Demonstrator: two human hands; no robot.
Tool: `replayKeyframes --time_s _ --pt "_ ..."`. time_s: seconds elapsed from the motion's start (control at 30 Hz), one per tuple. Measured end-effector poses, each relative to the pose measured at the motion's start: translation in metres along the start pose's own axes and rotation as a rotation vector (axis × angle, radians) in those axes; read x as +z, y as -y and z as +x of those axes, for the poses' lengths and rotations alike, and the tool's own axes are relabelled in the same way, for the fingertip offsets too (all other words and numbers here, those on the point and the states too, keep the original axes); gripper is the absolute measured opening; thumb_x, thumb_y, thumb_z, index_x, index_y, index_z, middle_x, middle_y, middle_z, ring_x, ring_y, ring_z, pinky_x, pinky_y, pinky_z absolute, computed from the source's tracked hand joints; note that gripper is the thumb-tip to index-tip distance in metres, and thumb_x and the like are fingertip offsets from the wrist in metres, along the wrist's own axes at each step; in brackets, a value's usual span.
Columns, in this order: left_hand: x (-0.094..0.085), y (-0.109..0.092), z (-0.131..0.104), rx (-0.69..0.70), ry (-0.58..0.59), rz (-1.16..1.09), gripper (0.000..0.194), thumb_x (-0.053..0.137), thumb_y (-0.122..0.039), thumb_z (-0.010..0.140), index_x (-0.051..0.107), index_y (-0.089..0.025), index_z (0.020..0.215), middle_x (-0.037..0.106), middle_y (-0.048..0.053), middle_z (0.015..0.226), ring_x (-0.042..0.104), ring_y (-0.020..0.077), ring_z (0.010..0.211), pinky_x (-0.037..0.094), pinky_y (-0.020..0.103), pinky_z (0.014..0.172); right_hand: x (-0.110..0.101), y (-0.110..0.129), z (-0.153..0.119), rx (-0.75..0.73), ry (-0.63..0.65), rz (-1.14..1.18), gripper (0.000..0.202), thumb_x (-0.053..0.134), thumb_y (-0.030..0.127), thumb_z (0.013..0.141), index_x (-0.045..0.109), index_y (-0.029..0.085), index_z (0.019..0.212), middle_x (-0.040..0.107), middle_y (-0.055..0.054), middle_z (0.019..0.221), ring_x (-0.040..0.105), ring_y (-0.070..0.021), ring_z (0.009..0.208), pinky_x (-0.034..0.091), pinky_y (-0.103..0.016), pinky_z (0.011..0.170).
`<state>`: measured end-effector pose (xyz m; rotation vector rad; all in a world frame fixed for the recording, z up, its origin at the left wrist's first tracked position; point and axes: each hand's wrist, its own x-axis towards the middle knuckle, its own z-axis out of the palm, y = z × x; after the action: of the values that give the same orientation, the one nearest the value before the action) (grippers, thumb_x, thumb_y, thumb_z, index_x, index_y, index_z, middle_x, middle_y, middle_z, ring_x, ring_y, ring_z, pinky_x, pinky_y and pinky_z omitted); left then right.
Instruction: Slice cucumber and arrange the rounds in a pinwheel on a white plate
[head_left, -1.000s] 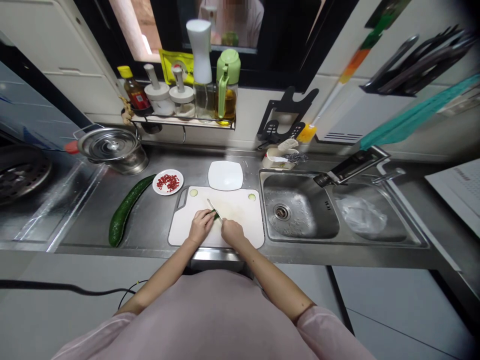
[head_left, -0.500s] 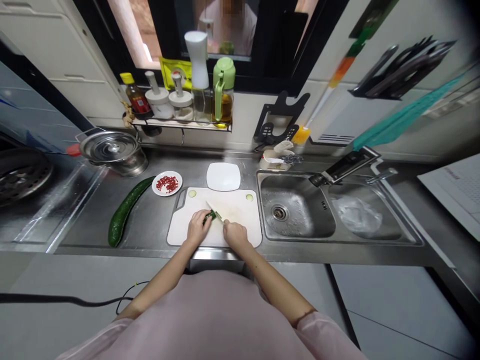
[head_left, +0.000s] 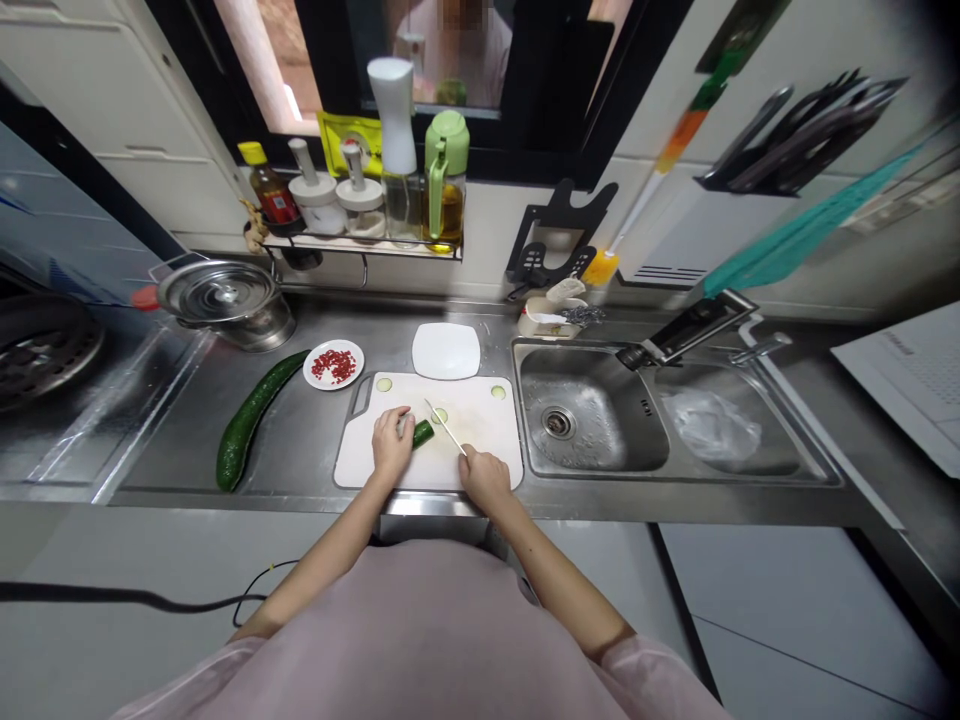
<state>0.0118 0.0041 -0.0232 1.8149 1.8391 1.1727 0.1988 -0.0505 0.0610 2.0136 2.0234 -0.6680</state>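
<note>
Cucumber (head_left: 423,433) on board (head_left: 480,420), steel counter (head_left: 180,420), window (head_left: 555,90)

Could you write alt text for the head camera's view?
A person's right hand holds a knife over a white cutting board, left hand at a cut cucumber piece. Pale slices lie on the board; a long cucumber lies to its left.

Head camera: mounted above and behind the hands (head_left: 391,445), facing forward and down. Wide framing spans surface (head_left: 180,435) around them and window (head_left: 566,95) beyond.
</note>
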Motion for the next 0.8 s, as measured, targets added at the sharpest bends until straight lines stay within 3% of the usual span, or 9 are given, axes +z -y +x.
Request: replayKeyframes --time_s 0.1,0.2,0.37,0.57,0.8 --pt "0.001 -0.014 0.012 -0.141 0.139 0.141 0.026 0.051 -0.038 0.088 0.066 -0.022 0.101 0.068 0.009 0.098 0.058 0.0266 0.093 0.042 0.042 0.085 0.001 -0.011 -0.003 0.057 -0.029 0.029 0.036 0.029 0.031 0.099 0.056 0.021 0.119 0.07 -0.011 0.098 0.066 -0.0211 0.093 0.041 -0.028 0.076" --pt "0.005 -0.033 0.028 -0.239 0.364 0.333 0.027 0.05 -0.041 0.086 0.067 -0.025 0.099 0.068 0.008 0.105 0.055 0.0295 0.102 0.035 0.045 0.088 0.002 -0.021 -0.003 0.11 -0.052 0.051 0.038 0.028 0.033 0.099 0.057 0.023 0.121 0.071 -0.01 0.099 0.066 -0.0216 0.094 0.04 -0.028 0.075" --pt "0.02 -0.055 0.051 -0.224 0.566 0.523 0.029 0.058 -0.044 0.077 0.067 -0.023 0.095 0.066 0.012 0.111 0.05 0.0326 0.109 0.028 0.047 0.091 0.002 -0.031 -0.002 0.144 -0.07 0.071 0.039 0.028 0.034 0.099 0.057 0.022 0.122 0.071 -0.01 0.099 0.065 -0.0208 0.093 0.039 -0.027 0.075" --pt "0.03 -0.059 0.058 -0.248 0.647 0.524 0.022 0.063 -0.03 0.072 0.063 -0.022 0.093 0.068 0.01 0.101 0.054 0.0299 0.105 0.027 0.043 0.09 0.003 -0.035 -0.005 0.16 -0.079 0.089 0.039 0.028 0.034 0.099 0.057 0.022 0.121 0.07 -0.01 0.099 0.065 -0.021 0.092 0.038 -0.027 0.073" --pt "0.031 -0.052 0.056 -0.302 0.6 0.253 0.013 0.058 -0.023 0.077 0.063 -0.024 0.089 0.071 0.001 0.091 0.061 0.021 0.095 0.028 0.038 0.09 0.005 -0.037 -0.003 0.172 -0.075 0.089 0.037 0.028 0.034 0.099 0.058 0.021 0.117 0.071 -0.01 0.099 0.065 -0.0199 0.091 0.037 -0.026 0.071"
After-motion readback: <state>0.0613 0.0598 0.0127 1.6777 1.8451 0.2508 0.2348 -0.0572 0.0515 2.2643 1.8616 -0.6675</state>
